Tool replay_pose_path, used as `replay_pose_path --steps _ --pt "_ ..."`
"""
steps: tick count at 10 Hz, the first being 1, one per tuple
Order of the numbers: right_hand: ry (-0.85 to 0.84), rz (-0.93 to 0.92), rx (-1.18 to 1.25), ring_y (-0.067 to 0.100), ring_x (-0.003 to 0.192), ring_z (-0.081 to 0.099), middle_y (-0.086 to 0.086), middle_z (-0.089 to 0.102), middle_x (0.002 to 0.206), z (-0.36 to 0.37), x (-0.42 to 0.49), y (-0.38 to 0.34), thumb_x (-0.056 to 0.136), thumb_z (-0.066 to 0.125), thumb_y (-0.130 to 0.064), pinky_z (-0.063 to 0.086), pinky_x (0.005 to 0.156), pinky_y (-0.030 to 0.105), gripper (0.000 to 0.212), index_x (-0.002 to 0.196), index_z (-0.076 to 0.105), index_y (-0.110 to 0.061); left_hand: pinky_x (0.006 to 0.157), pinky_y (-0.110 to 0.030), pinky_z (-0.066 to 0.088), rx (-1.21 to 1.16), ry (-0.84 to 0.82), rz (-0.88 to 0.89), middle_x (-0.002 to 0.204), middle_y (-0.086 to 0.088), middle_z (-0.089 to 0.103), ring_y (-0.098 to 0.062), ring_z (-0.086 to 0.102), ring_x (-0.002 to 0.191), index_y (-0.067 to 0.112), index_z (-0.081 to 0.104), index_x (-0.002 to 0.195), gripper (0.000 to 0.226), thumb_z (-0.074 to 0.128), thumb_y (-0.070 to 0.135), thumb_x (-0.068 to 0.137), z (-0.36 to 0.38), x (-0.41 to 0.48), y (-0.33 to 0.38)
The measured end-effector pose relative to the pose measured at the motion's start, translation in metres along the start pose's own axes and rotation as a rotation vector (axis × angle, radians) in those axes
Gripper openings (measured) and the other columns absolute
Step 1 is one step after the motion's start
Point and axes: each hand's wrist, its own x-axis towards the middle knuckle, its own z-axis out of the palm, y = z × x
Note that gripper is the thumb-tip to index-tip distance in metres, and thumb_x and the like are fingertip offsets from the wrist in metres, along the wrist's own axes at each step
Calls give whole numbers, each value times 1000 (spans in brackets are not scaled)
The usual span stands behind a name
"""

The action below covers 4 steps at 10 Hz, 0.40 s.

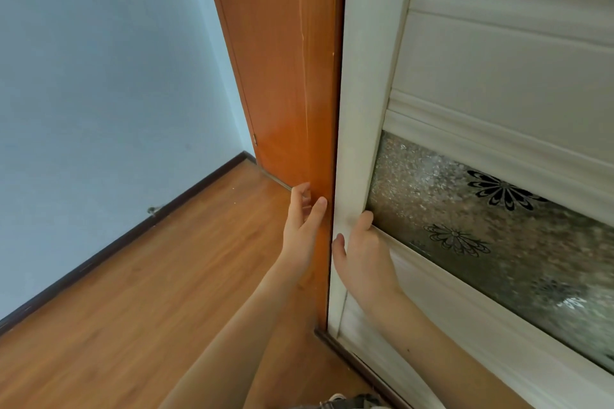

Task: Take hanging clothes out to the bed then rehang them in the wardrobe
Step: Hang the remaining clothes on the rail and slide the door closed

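Head view, looking down at a room corner.

Far left: pale blue painted wall (pixel 99 76), with a dark brown skirting board (pixel 116 242) along its foot. A small metal door stop (pixel 153 210) sits just above the skirting. Orange-brown wood-plank floor (pixel 149 309) fills the lower left.

Centre: tall orange-brown wooden side panel (pixel 282 76), upright, its foot on the floor.

Left hand (pixel 300 229): wide, fingers straight and relaxed, thumb out, holding nothing. The fingertips are at the panel's front edge; I cannot tell whether they touch it.

Right hand (pixel 362 259): grips the left upright of the white slatted wardrobe door (pixel 362 109). The thumb is on the outer edge and the fingers are curled over the inner edge beside the glass.

The wardrobe door stands just beside the orange panel with only a thin dark seam between them, and it hides the wardrobe interior.

Right: frosted textured glass band (pixel 432 196) with black flower prints, set across the door between white mouldings, slats above.
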Motion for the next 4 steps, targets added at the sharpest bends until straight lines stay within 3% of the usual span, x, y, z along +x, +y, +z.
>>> replay_pose_path --steps 1,2,3,4 --pt "-58 1 22 19 79 68 8 65 93 -8 -3 0 98 45 -29 34 51 15 38 125 35 -5 103 -41 49 17 -10 0 126 4 57 -14 56 116 32 43 129 32 50 39 98 -3 -1 4" --pt "-127 -23 111 17 83 66 1 60 91 -36 -9 4 97 47 -31 37 52 13 24 112 43 -13 103 -44 48 104 -32 1 126 8 57 -10 56 114 35 44 128 32 49 42 97 -9 -7 18" --pt "-138 -36 334 5 90 63 -9 66 99 -88 -22 6 95 50 -39 54 74 21 19 108 54 -26 99 -34 50 226 52 96 123 12 58 -2 57 109 34 46 130 34 49 40 97 -15 -23 51" --pt "69 -132 627 3 90 66 -14 69 91 -170 -42 7 89 53 -42 54 77 20 14 95 62 -34 91 -19 50 207 143 347 119 13 62 -3 59 110 30 50 131 34 49 37 98 -23 -45 111"
